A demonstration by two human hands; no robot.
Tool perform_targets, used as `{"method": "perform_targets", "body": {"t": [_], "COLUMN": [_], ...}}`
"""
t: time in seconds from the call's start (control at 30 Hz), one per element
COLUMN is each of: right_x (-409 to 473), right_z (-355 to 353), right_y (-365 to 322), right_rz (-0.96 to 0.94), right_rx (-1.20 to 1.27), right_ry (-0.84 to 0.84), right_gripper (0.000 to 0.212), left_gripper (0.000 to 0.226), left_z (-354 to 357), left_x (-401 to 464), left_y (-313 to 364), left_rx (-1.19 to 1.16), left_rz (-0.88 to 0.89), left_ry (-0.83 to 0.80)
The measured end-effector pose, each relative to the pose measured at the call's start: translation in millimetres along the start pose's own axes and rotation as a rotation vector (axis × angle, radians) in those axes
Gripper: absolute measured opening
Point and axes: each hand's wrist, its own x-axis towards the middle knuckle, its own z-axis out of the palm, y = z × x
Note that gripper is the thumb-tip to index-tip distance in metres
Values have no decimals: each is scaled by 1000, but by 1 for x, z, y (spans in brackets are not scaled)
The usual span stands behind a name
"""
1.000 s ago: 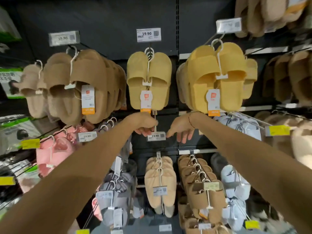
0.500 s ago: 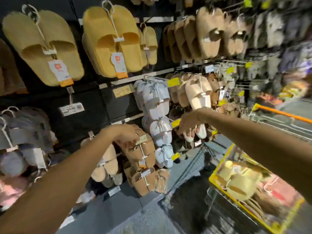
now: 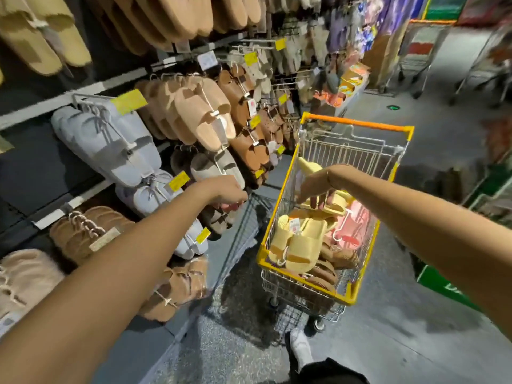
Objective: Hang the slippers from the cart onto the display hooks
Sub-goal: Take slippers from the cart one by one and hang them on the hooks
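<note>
Turning from the display to the cart for the next pair

A second ago both hands hovered empty at a price tag under hung yellow pairs; now the view has swung right and the right hand (image 3: 318, 189) is down inside the cart (image 3: 357, 126), fingers spread and curling onto a yellow slipper pair (image 3: 336, 202) at the top of the pile, though whether it is truly gripped I cannot tell. More yellow slippers (image 3: 299, 239) lie just below that hand, with pink and brown ones beside them. The left hand (image 3: 225, 191) hangs between cart and display hooks (image 3: 83, 99), fingers loosely curled, holding nothing. This looks like the start of a fresh pick-up, with plenty of pairs left to hang.
</note>
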Motion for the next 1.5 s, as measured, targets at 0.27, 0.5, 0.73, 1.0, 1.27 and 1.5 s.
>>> {"method": "perform_targets", "body": {"t": [0.27, 0.5, 0.73, 1.0, 1.27, 1.5], "right_x": [90, 187, 251, 283, 260, 196], "right_z": [-20, -13, 9, 46, 16, -44], "right_y": [94, 173, 146, 128, 116, 41], "right_rz": [84, 154, 33, 22, 120, 33], "right_rx": [63, -20, 154, -82, 719, 1608], "right_ry": [-40, 48, 85, 232, 397, 281], "right_gripper": [34, 37, 46, 35, 18, 28], "left_gripper": [30, 33, 47, 19, 61, 93], "left_z": [49, 102, 154, 189, 180, 141], "left_x": [142, 230, 300, 327, 300, 225], "left_y": [111, 145, 143, 117, 105, 113], "left_rx": [103, 124, 122, 131, -45, -648], "left_rz": [109, 47, -28, -61, -123, -122], "left_ry": [-101, -251, -299, -267, -394, 157]}}
